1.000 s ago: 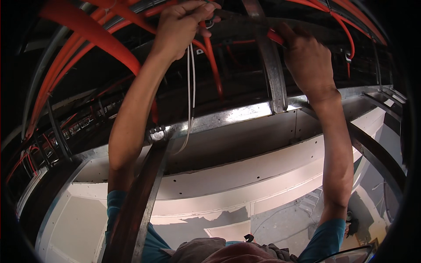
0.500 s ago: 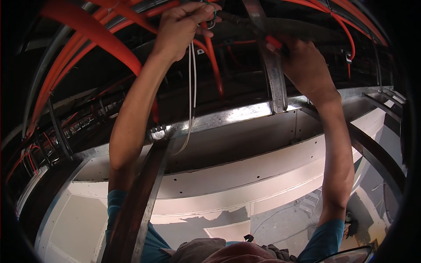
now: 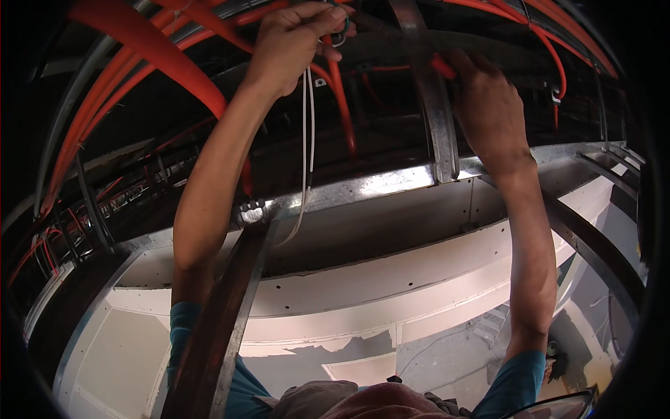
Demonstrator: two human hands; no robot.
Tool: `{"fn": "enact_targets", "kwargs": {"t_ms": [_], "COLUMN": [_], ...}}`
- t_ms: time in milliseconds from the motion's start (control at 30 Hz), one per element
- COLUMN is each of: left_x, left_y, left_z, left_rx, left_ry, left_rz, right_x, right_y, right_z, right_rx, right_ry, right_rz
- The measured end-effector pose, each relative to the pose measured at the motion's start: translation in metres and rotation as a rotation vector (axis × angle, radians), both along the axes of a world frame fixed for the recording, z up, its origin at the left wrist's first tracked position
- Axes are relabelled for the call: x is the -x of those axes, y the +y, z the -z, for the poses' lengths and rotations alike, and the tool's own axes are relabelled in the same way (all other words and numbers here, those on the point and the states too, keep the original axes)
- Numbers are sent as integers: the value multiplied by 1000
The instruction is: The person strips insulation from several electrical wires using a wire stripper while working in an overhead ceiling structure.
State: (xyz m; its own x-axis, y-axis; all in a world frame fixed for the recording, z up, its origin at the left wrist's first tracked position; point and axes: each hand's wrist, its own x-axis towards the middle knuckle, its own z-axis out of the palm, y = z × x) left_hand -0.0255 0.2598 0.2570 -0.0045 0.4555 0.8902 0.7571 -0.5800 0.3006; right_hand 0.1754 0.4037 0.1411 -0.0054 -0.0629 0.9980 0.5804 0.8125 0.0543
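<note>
Raised at the top of the view, my left hand is closed in a pinch on thin wires. A green wire and a pale loop show at its fingertips. Two white wires hang from below this hand, down past the metal frame. My right hand is also raised, beside an upright metal strip, and closed around a tool with a red handle. The tool's working end is lost in the dark, so its kind cannot be made out.
Orange-red conduits curve across the upper left, and more run at the upper right. A metal strip stands between my hands. A steel channel rises beside my left arm. White boards edge the opening, with a floor far below.
The tool and my right hand have drawn slightly to the right, away from the wires at my left fingertips. My left hand stays nearly in place.
</note>
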Motion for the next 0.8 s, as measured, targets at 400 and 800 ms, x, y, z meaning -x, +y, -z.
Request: {"fn": "enact_targets", "kwargs": {"t_ms": [400,800], "left_x": [-3,-4], "left_y": [1,-1], "left_z": [-1,1], "left_rx": [-6,-5], "left_ry": [-3,22], "left_rz": [8,-3], "right_x": [3,2], "right_y": [9,13], "right_z": [-4,-4], "right_rx": [-97,-169], "right_ry": [33,3], "right_rz": [22,138]}}
